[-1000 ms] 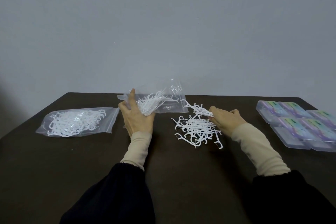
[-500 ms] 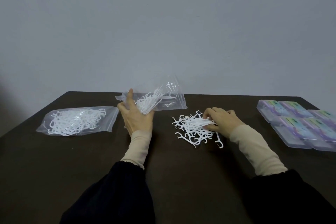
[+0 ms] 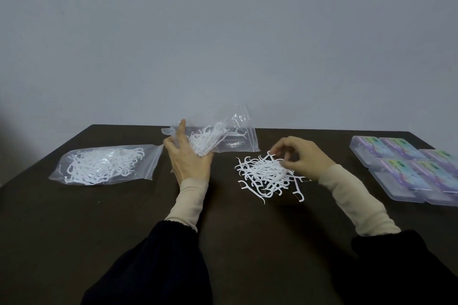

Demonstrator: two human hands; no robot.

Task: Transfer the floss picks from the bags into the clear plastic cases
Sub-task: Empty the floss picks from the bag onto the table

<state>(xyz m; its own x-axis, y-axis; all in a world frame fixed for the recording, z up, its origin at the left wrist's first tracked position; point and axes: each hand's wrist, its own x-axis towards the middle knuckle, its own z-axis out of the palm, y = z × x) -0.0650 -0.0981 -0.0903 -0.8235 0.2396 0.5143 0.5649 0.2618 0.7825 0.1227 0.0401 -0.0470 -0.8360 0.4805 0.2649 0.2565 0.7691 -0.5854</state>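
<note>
Dark table point(image 3: 74, 230) is carrying two zip bags: the full bag point(image 3: 106, 164) is lying flat at 9 o'clock, while the left hand point(image 3: 189, 158) is gripping the open bag point(image 3: 223, 138) and its bunch of picks, same as 0.5 s ago. Right hand point(image 3: 301, 158), flat on the loose floss picks pile point(image 3: 269, 176) before, is now lifting, fingers curled, pinching one pick. Six clear cases point(image 3: 406, 168) are sitting closed at 3 o'clock.

Dim, even light; soft focus, edges bowed, corners darkened.
</note>
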